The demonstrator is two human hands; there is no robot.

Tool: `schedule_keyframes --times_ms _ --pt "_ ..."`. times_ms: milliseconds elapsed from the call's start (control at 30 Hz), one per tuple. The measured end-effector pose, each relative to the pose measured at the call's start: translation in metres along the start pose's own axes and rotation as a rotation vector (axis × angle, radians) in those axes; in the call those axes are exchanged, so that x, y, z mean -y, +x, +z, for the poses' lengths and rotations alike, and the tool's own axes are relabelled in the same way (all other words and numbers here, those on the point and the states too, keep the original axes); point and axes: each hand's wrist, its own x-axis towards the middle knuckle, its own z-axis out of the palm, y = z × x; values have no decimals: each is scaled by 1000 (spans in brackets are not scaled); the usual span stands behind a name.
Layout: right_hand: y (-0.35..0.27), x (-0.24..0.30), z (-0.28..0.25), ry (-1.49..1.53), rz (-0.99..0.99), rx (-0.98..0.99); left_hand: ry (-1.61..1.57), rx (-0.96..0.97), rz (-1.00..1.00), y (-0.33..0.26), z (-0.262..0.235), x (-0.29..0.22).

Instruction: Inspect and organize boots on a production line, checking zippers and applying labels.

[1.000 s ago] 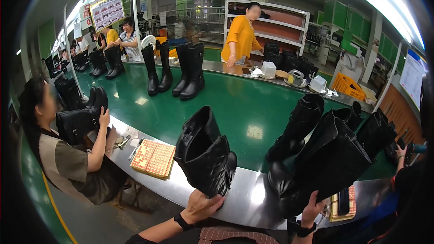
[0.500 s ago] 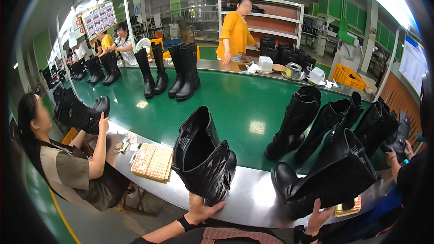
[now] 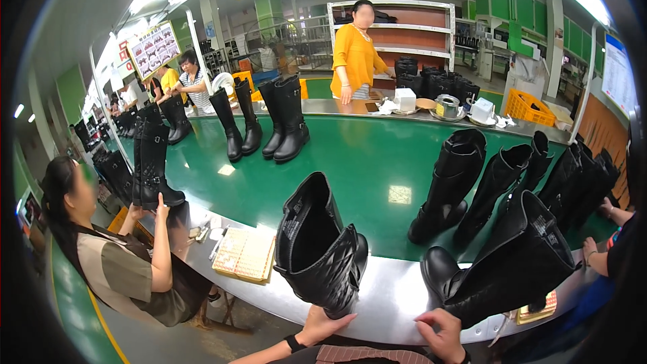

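A black knee-high boot (image 3: 317, 246) with a quilted shaft stands in front of me, tilted, its wide top facing me. My left hand (image 3: 325, 325) grips its lower back near the heel; the fingertips are partly hidden behind it. To the right, a second black boot (image 3: 499, 263) leans with its top toward the right and its rounded toe to the left. Just below this boot, my right hand (image 3: 441, 334) is apart from it, fingers loosely bent and thumb pointing left, with nothing visible in them.
Stacked yellowish printed sheets (image 3: 244, 253) lie on the metal table edge (image 3: 391, 296). Several black boots (image 3: 448, 189) stand on the green surface to the right; two pairs (image 3: 286, 121) stand farther back. A seated co-worker (image 3: 114, 249) is at left, another person (image 3: 357, 54) across the table.
My right hand has come off the right boot and moved left. My left hand stays on the quilted boot. The co-worker at left has turned their boots upright. The view has shifted slightly.
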Motion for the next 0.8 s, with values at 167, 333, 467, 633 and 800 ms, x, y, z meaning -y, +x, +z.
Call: schedule_keyframes --times_ms 167,333,467,633,800 --pt "-12 -72 49 -232 -194 36 103 -19 55 -5 -2 28" --pt "-21 -82 68 -367 -177 -7 165 -74 -11 -11 1 27" --pt "-21 -90 76 -416 -137 -20 146 -77 24 -11 4 22" --pt "-20 -90 79 -461 -111 -13 308 -192 143 -7 11 16" --pt "-17 -94 79 -466 -110 -37 316 -150 155 -2 13 15"
